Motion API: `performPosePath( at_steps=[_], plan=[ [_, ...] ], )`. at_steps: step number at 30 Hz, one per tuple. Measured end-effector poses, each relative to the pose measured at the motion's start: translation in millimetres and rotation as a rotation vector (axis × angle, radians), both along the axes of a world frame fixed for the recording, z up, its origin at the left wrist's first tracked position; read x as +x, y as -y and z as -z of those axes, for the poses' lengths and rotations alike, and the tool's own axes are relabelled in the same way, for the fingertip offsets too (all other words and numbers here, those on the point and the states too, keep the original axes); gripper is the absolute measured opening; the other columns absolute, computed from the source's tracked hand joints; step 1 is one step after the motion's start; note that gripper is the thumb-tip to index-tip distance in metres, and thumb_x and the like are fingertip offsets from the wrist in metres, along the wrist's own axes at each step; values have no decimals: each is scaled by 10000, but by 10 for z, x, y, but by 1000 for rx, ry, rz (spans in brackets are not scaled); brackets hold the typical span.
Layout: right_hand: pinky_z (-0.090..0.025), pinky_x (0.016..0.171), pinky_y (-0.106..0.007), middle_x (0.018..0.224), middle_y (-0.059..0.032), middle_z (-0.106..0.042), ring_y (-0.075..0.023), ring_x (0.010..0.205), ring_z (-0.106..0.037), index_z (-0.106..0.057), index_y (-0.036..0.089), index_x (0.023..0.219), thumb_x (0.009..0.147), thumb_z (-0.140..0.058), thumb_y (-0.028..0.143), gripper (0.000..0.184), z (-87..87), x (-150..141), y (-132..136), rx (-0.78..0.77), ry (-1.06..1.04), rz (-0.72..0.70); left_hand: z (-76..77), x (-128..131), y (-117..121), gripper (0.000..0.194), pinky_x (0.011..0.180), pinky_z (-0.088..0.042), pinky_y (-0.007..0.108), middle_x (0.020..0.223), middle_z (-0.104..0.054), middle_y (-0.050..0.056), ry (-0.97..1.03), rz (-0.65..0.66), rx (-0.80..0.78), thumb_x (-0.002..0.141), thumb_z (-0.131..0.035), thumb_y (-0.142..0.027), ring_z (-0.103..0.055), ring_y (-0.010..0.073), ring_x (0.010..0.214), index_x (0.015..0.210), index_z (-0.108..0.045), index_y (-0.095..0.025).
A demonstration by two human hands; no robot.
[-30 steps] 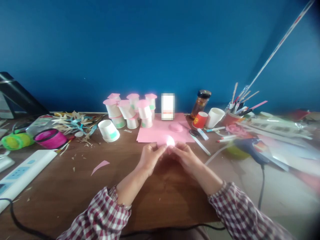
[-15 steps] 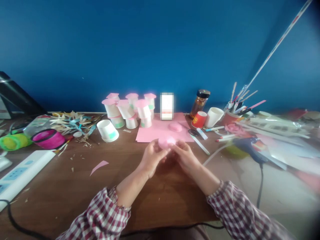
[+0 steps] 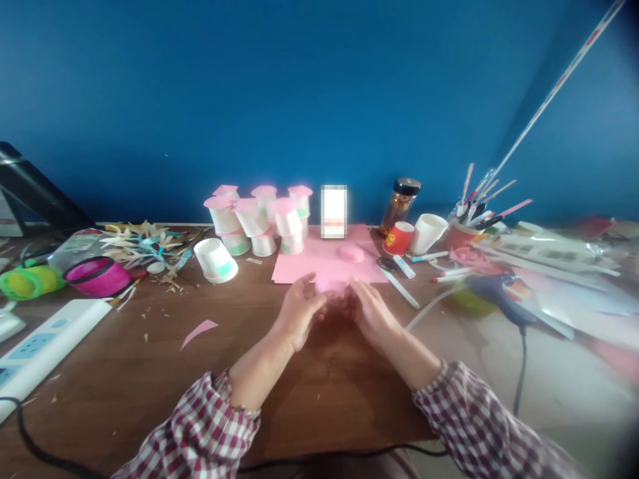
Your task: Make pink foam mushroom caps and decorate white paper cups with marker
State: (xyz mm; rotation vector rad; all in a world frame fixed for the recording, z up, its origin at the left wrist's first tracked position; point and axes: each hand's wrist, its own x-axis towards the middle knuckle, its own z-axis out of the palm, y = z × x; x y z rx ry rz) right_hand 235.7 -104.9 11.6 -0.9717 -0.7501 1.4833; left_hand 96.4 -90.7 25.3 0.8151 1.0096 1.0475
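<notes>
Between my hands, above the brown table, is a small pink paper piece [image 3: 329,286], blurred at its edges. My left hand [image 3: 301,313] pinches its left side between thumb and fingers. At its right side my right hand [image 3: 368,307] has its fingertips closed on the edge. Just behind them lies a pink paper sheet [image 3: 294,265] with a rounded pink piece [image 3: 351,253] on it. To the left, white paper cups [image 3: 252,219] stand stacked in pairs with pink paper tops, and one white cup [image 3: 215,261] leans tilted in front.
A power strip [image 3: 44,339] and a magenta tape roll [image 3: 97,276] lie left. Scissors [image 3: 388,265], a red cup [image 3: 398,238], a jar [image 3: 401,206] and a blue glue gun [image 3: 502,296] with a cord are right. A pink scrap [image 3: 198,331] lies near the left forearm.
The pink paper piece has tilted flatter and shows less of its face. My right fingers have shifted slightly along its edge, and my left fingers have spread a little. Everything else stays put.
</notes>
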Motion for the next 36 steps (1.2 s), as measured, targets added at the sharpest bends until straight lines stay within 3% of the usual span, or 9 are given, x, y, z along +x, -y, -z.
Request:
performPosePath(
  at_steps=[5,16,30,36],
  plan=[
    [-359,487,-235,583,29,-547,-100,519,-471,-554,191,655,650,-727,509,362,-4,-1,7,15,46,15,-8,10,1,872,398,-334,171,594,-554,-59,-16,6,5,523,-837,-267,-466,58,434,1262,-391,-146],
    [-374,516,-242,618,27,-592,-104,550,-503,-602,191,735,634,-778,339,250,32,-1,-7,63,49,19,19,0,12,804,425,-356,173,641,-552,-56,12,-15,12,564,-807,-231,-470,48,463,1261,-410,-168],
    [-376,479,-242,637,-5,-565,-118,559,-485,-592,202,656,707,-705,394,229,-3,23,1,43,27,32,0,8,7,803,403,-338,167,650,-567,-43,12,-28,2,580,-804,-198,-455,44,443,1270,-396,-162],
    [-376,497,-212,616,27,-560,-90,543,-483,-585,176,712,691,-719,356,225,9,22,2,67,32,13,-49,14,23,861,394,-326,166,602,-538,-60,8,-22,23,550,-825,-217,-437,49,439,1282,-381,-138]
  ],
)
